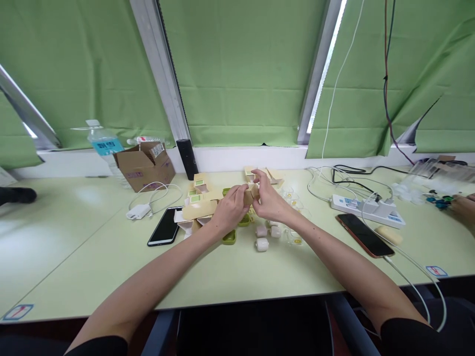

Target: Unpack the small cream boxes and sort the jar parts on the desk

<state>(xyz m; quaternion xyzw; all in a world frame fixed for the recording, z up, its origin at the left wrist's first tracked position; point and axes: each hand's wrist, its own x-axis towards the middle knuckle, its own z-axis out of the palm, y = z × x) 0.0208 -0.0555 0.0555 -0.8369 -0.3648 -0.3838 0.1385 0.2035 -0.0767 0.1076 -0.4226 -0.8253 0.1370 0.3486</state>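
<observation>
Between my hands is a small tan cardboard box (249, 195), raised a little above the table. My left hand (232, 206) wraps its fingers around the box's left side. From the right, my right hand (270, 199) grips the box near its end, its index finger lifted. Under and around them lie small green cases (229, 238), several white rounded pieces (261, 244) and clear plastic parts (295, 236). Flattened and partly folded tan boxes (198, 210) are heaped left of my left hand, and more tan boxes (273, 177) lie behind my right hand.
A black phone (164, 226), a white charger (138, 211) and an open brown carton (146, 168) are on the left. A black cylinder (187, 159) stands by the wall. To the right are another phone (363, 235), a power strip (367, 210), cables and another person's hand (463, 208).
</observation>
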